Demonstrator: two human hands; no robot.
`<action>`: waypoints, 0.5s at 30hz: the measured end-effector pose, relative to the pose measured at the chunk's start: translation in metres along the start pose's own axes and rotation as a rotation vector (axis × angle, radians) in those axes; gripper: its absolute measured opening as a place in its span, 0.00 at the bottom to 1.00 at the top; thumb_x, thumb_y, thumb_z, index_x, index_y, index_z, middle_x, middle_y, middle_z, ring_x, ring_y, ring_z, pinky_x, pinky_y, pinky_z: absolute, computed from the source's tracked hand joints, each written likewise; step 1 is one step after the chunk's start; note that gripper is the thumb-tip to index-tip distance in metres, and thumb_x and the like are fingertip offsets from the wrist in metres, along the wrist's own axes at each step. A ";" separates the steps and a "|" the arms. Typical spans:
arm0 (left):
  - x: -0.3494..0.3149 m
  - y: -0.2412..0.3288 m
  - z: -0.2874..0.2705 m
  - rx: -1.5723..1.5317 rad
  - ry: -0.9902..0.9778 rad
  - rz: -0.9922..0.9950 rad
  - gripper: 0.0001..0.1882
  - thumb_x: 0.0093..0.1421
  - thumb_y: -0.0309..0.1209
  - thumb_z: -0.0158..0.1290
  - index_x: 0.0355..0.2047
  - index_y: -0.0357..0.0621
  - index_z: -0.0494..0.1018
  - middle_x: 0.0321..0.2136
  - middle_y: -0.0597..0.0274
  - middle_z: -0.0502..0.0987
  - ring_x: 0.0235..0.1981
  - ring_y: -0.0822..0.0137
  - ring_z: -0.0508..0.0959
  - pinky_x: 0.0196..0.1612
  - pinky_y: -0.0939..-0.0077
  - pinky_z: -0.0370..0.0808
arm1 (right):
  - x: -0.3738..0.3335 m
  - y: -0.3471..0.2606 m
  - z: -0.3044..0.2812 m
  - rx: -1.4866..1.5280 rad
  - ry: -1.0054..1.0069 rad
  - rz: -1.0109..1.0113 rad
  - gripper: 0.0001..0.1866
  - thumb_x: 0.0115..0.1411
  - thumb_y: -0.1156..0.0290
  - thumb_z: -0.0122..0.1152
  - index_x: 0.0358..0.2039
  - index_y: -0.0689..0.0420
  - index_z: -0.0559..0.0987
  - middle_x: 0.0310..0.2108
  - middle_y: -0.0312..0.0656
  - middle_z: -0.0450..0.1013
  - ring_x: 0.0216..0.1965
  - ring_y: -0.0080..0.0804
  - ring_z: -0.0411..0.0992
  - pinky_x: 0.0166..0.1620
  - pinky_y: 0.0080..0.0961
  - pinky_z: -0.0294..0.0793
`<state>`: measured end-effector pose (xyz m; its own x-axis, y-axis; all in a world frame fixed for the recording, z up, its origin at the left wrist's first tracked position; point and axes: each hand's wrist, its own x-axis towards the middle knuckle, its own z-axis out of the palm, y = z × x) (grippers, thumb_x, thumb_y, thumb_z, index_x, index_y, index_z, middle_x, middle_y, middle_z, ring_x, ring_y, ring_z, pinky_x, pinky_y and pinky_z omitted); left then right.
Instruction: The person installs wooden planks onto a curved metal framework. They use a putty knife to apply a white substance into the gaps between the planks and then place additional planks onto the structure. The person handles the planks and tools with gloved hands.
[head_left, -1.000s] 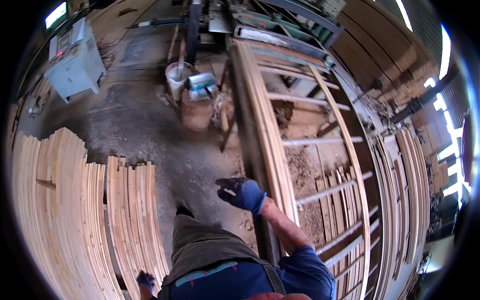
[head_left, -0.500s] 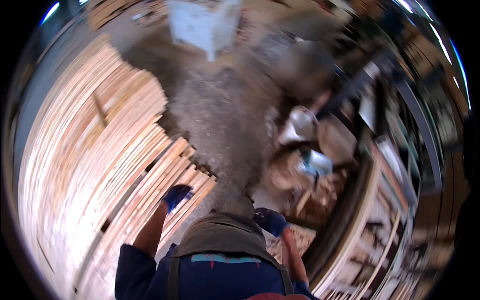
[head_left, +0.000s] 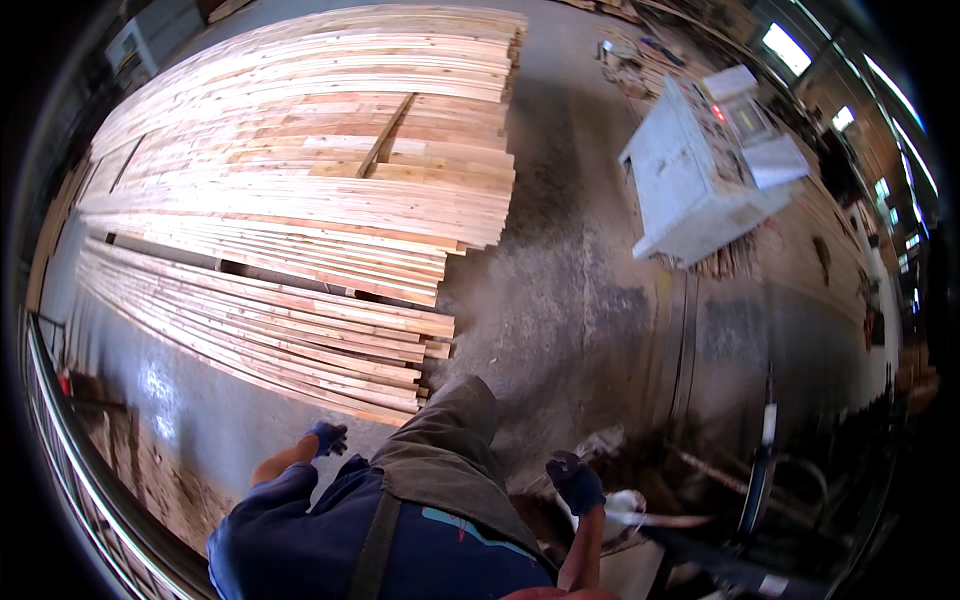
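Observation:
My left hand (head_left: 328,438), in a blue work glove, hangs at my left side with fingers loosely apart and nothing in it. Just ahead of it lies the near row of long wooden strips (head_left: 330,345), not touched by the hand. My right hand (head_left: 576,486), gloved in dark blue as well, is held out at my right side, slightly bent at the fingers and holding nothing visible. Beside it are a pale plastic bag or wrapper (head_left: 603,440) and a blurred white object (head_left: 627,503).
A broad stack of pale wooden boards (head_left: 300,200) fills the left and far side, with a loose strip (head_left: 385,135) lying askew on top. A white control cabinet (head_left: 690,170) stands at the far right. A metal railing (head_left: 90,475) curves along the left; dark machinery (head_left: 760,490) is at the right.
My view has swung right, so the stack lies across the far left and the cabinet appears at the right. My left hand is now away from the strips it was over.

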<state>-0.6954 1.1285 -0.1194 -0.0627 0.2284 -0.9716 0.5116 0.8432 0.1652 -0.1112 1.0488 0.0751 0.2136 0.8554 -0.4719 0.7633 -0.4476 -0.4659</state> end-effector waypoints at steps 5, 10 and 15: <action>0.007 0.096 0.057 -0.119 -0.050 -0.046 0.27 0.67 0.53 0.39 0.49 0.45 0.74 0.44 0.56 0.81 0.38 0.60 0.83 0.40 0.58 0.70 | 0.160 -0.015 -0.047 0.136 -0.067 -0.238 0.22 0.58 0.49 0.56 0.44 0.51 0.81 0.42 0.51 0.78 0.46 0.52 0.75 0.50 0.41 0.74; 0.074 0.254 0.059 -0.405 0.035 0.391 0.22 0.63 0.50 0.52 0.33 0.42 0.80 0.28 0.60 0.82 0.24 0.69 0.78 0.27 0.73 0.71 | 0.291 -0.064 -0.097 -0.067 -0.310 -0.249 0.19 0.59 0.54 0.58 0.46 0.52 0.80 0.44 0.50 0.77 0.47 0.50 0.75 0.48 0.38 0.76; 0.013 0.501 0.019 -0.748 -0.050 0.708 0.20 0.66 0.43 0.50 0.43 0.35 0.76 0.34 0.53 0.82 0.31 0.64 0.82 0.36 0.72 0.79 | 0.462 0.003 -0.143 0.053 -0.494 -0.451 0.14 0.59 0.65 0.58 0.45 0.50 0.80 0.45 0.45 0.77 0.43 0.46 0.76 0.45 0.36 0.77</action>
<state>-0.4241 1.5446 -0.0527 0.0904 0.7845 -0.6135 -0.2479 0.6144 0.7491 0.0769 1.4799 -0.0368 -0.4330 0.7476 -0.5035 0.6785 -0.0974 -0.7281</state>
